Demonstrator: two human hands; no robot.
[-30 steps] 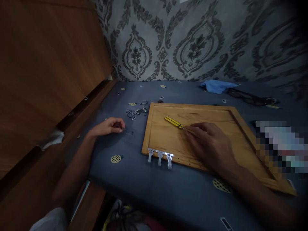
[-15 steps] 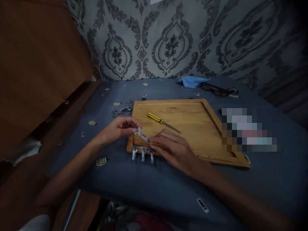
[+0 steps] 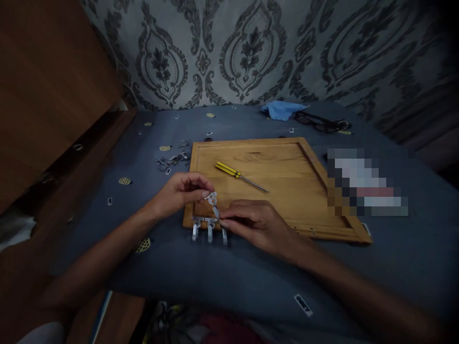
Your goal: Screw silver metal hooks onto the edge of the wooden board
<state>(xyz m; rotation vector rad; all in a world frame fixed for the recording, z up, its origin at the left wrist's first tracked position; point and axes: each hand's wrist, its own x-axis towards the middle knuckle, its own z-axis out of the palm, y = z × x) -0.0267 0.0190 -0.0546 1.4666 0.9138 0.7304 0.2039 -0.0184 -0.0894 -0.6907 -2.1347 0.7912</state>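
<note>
A silvery metal cabinet hinge (image 3: pixel 214 203) is held between both hands above the near left corner of a wooden panel (image 3: pixel 279 162). My left hand (image 3: pixel 184 191) pinches its upper, wider end between thumb and fingers. The fingers of my right hand (image 3: pixel 256 222) are closed on its lower arm end. Below the hands, several more hinges (image 3: pixel 210 231) sit in a row at the panel's near edge, arms pointing toward me. A yellow-handled screwdriver (image 3: pixel 229 170) lies on the panel, its tip pointing right.
Loose metal hinges (image 3: pixel 175 160) lie in a pile left of the panel. At the back are a blue cloth (image 3: pixel 283 110) and dark glasses (image 3: pixel 322 123). A blurred-out item (image 3: pixel 366 184) lies to the right. A brown wooden cabinet (image 3: pixel 53 86) stands at the left.
The held hinge has swung from a slant to a steeper angle, its upper end moving right. My hands are slightly closer together. The whole view has shifted a little.
</note>
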